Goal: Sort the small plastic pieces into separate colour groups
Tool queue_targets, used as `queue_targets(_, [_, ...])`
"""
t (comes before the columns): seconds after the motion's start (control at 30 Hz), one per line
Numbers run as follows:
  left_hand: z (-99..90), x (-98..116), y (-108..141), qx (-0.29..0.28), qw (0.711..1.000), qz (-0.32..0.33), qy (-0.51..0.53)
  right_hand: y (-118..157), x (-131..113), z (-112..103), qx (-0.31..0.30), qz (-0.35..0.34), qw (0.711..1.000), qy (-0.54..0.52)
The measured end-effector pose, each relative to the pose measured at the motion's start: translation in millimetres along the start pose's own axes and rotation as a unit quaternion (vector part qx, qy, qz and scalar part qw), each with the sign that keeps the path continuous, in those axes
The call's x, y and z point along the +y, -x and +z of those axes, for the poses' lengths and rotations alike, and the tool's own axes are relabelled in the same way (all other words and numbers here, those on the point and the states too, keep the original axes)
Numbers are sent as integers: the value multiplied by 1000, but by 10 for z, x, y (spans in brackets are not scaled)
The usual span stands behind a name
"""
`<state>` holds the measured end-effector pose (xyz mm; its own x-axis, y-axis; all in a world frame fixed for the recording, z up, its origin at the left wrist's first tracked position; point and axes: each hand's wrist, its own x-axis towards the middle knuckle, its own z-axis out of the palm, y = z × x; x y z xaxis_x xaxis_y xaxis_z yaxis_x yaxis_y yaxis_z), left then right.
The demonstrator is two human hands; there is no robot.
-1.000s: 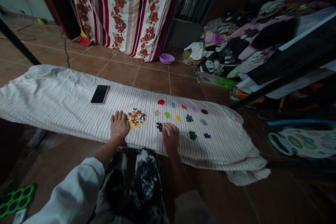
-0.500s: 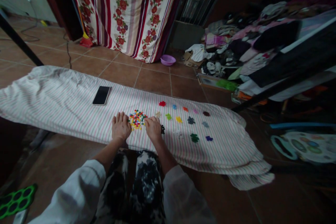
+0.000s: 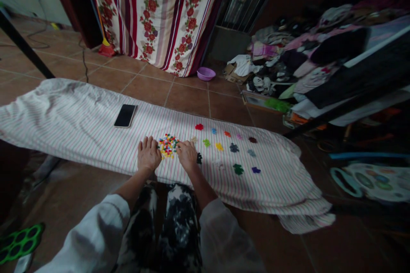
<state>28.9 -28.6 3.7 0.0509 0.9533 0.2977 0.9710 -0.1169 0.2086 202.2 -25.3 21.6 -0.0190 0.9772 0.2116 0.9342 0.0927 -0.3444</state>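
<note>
Mixed pile [image 3: 168, 146] on striped cloth [image 3: 96, 136]. Your left hand [image 3: 149, 154] left of pile, fingers slightly apart; right hand [image 3: 187, 155] at pile's right edge, fingers bunched, grip can't tell. Right-palm drag could smear black pieces [image 3: 199, 158] right of pile; cloth tug could scatter pile.

Striped pink and green across the long white cloth [image 3: 80, 123]; mixed red, yellow, green and orange through the round pile of small pieces [image 3: 168, 145]

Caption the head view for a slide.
Left hand and right hand flank a multicolored pile on striped cloth, phone nearby.
</note>
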Motion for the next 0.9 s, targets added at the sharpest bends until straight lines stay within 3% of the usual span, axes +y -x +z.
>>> queue_targets(0.37, [18,-9,-1,0,1000,0,0,-83,-34,8,-13,33,999,17])
queue_targets(0.6, [13,-5,5,6,1000,2,-3,-21,-35,11,39,16,999,-25])
queue_targets(0.9, [32,-18,5,6,1000,1,-4,96,140,-56,110,55,982,-141])
